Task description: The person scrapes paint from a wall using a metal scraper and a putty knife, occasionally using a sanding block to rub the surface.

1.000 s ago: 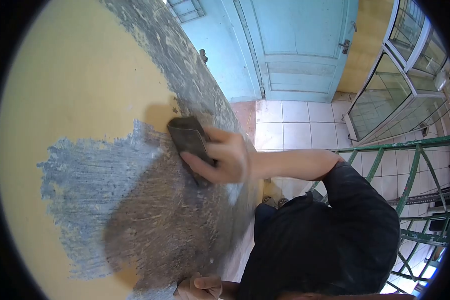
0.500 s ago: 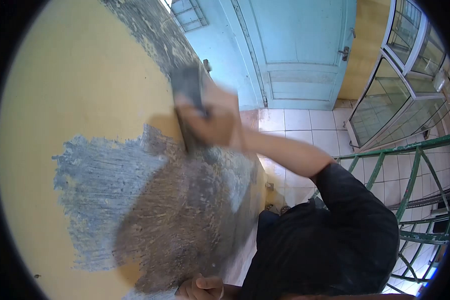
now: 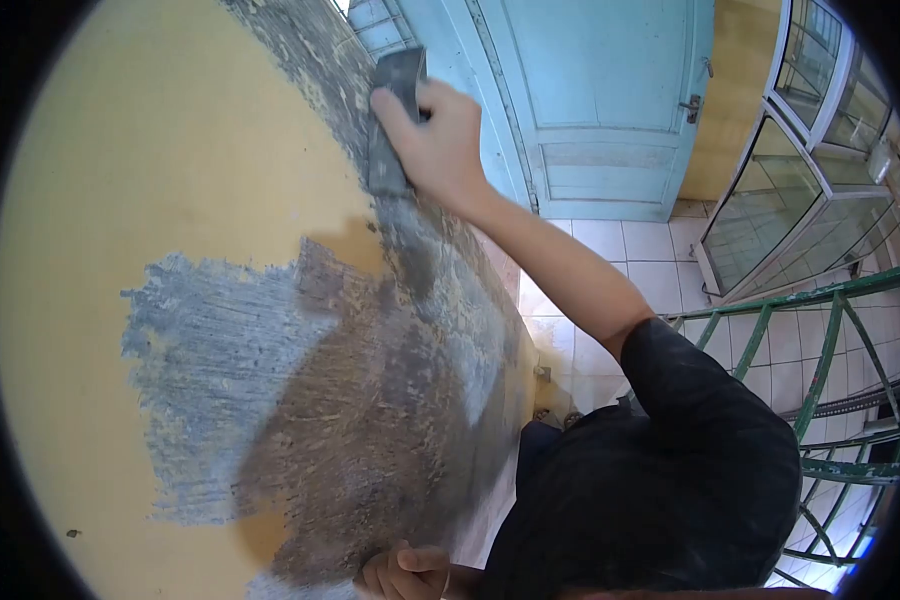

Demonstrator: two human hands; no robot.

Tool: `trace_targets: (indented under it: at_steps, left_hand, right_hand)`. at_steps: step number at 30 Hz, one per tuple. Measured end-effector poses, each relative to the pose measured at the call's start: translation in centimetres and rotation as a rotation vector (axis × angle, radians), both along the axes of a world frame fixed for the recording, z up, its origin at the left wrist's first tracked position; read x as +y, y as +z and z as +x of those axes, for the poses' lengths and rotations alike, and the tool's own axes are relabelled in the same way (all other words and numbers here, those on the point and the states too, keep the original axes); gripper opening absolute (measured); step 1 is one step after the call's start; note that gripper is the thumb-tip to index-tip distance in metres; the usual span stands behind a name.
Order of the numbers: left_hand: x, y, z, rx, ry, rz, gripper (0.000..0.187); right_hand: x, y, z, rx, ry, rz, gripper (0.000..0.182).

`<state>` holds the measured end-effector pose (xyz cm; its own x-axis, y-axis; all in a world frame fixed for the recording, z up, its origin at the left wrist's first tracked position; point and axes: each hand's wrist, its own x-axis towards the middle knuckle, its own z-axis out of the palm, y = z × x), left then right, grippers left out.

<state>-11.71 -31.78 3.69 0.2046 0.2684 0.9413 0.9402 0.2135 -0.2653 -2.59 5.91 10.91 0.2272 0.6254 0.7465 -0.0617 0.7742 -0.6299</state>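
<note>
My right hand grips a dark grey sanding block, thumb on the near side and fingers over the far side. The block lies against the rough grey strip along the edge of the yellow wall. Lower down, my left hand is closed in a loose fist beside the wall, with nothing visible in it. Between the hands spreads a scraped grey patch with streaks and pitted texture, partly under my shadow.
A light blue door stands beyond the wall's edge. Glass-paned frames lean at the right. Green metal railings run close behind my body. White tiles cover the floor.
My right hand has slid the sanding block up along the wall's edge, away from the scraped patch. My left hand stays almost where it was.
</note>
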Motion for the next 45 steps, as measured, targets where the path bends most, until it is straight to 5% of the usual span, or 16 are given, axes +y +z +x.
trace_targets:
  at_steps: [4,6,10,12,13,19,22,26,28,33,36,38,40,45]
  left_hand:
    - [-0.7,0.6,0.5,-0.033,-0.011,-0.078,0.053]
    - [-0.2,0.7,0.6,-0.027,-0.02,-0.047,0.053]
    - [0.5,0.9,0.8,0.002,-0.007,0.029,0.054]
    - [-0.1,0.2,0.2,-0.002,-0.006,-0.005,0.054]
    - [-0.4,0.0,-0.1,-0.002,-0.006,-0.031,0.055]
    - [1.1,1.3,1.0,0.038,0.046,0.078,0.055]
    - [0.4,1.1,1.4,0.014,0.139,-0.002,0.055]
    - [0.4,0.6,0.7,-0.052,0.009,-0.038,0.056]
    - [1.9,2.0,2.1,0.013,0.094,0.108,0.055]
    - [0.8,1.6,2.4,-0.06,0.14,0.004,0.054]
    - [1.0,1.5,2.8,-0.098,0.116,0.041,0.054]
    - [1.0,1.4,2.8,-0.093,0.117,0.052,0.053]
    - [0.3,1.0,2.9,-0.16,0.128,-0.007,0.05]
    - [0.3,-0.2,1.6,-0.059,0.171,-0.052,0.045]
  right_hand:
    - [-3.5,-2.3,-0.8,-0.063,-0.061,0.057,0.035]
    - [-7.9,-4.3,-1.9,0.163,-0.008,0.244,0.036]
    - [-3.3,-1.3,-0.6,0.072,-0.155,0.283,0.03]
    - [0.0,1.5,0.6,-0.08,-0.048,-0.162,0.02]
    - [-0.4,1.0,0.5,-0.08,-0.047,-0.162,0.02]
    - [-5.9,-3.8,-2.0,0.133,0.037,0.32,0.031]
    - [-2.6,0.0,0.6,-0.129,-0.047,0.078,0.022]
    - [-2.0,-0.4,-0.2,0.017,0.059,-0.051,0.015]
    - [-6.3,-3.6,-0.8,0.006,0.025,0.316,0.016]
    - [-2.1,-1.2,-0.6,0.012,-0.114,0.451,0.024]
    - [3.9,0.1,1.3,0.0,0.06,-0.101,0.044]
    - [4.6,-0.4,3.2,0.021,-0.029,-0.085,0.044]
    - [3.1,-2.1,4.3,0.234,0.066,-0.131,0.044]
    - [-3.3,-10.2,6.3,0.256,0.453,-0.515,0.036]
